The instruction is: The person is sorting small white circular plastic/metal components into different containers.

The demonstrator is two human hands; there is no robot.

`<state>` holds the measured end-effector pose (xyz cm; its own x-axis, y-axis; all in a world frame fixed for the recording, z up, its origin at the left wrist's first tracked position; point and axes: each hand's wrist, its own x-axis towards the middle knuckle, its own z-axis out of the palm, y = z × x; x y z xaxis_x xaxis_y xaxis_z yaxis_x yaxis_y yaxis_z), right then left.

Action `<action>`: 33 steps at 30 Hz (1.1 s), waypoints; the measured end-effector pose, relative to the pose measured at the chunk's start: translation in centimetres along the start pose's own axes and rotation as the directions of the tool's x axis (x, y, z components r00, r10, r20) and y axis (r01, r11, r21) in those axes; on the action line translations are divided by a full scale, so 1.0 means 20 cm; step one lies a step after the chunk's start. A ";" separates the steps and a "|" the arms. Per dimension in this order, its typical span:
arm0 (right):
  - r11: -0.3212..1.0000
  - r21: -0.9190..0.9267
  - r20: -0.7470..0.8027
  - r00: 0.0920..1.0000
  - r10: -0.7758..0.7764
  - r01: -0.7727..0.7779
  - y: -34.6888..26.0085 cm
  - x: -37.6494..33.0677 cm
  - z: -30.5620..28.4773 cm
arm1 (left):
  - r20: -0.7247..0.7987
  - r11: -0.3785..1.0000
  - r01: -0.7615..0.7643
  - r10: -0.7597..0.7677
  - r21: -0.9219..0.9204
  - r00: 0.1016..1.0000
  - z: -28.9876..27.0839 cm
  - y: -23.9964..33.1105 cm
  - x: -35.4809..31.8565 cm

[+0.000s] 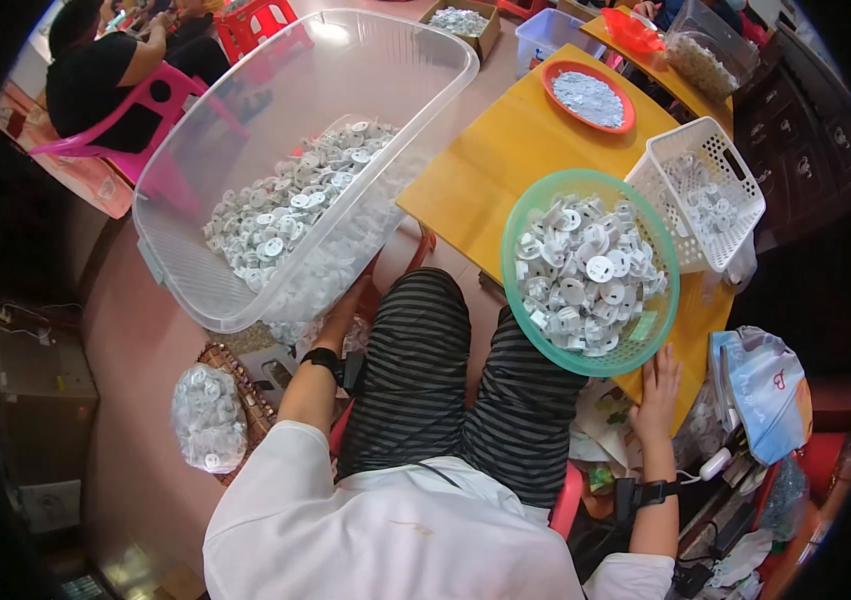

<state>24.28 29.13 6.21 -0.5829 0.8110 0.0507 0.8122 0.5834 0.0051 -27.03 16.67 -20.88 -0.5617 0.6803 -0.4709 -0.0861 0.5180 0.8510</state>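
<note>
A clear plastic bag (208, 417) full of small white round parts is lying on the floor at the person's left side. A brown cardboard box (462, 24) holding white parts is standing on the floor far ahead. A light blue and white bag (771, 388) is lying at the right, beside the worktop (506, 160).

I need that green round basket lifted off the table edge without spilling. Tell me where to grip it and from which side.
Grip the green basket by its rim, probably with both hands on opposite sides, coming from the near, lap side. It overhangs the yellow table there, and the right hand already sits under that edge. It is piled with white round parts, so keep it level.
</note>
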 end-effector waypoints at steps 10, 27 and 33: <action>1.000 -0.010 0.049 0.999 0.019 -0.018 -0.03 0.00 -0.05 | -0.242 0.938 -0.070 0.160 0.339 0.957 0.00 -0.09 -0.11; 1.000 0.019 0.151 0.988 -0.027 0.025 -0.01 -0.03 -0.14 | 0.266 0.940 0.113 -0.205 0.322 0.942 0.19 0.24 -0.49; 1.000 0.014 0.109 0.994 -0.002 0.001 0.01 0.00 -0.09 | 0.347 0.890 0.004 -0.182 0.456 0.920 0.28 0.34 -0.46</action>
<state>24.54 29.12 7.94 -0.5839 0.8097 -0.0589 0.8114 0.5845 -0.0093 -17.85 16.78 -11.92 -0.2153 0.7116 -0.6688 0.2964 0.7002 0.6495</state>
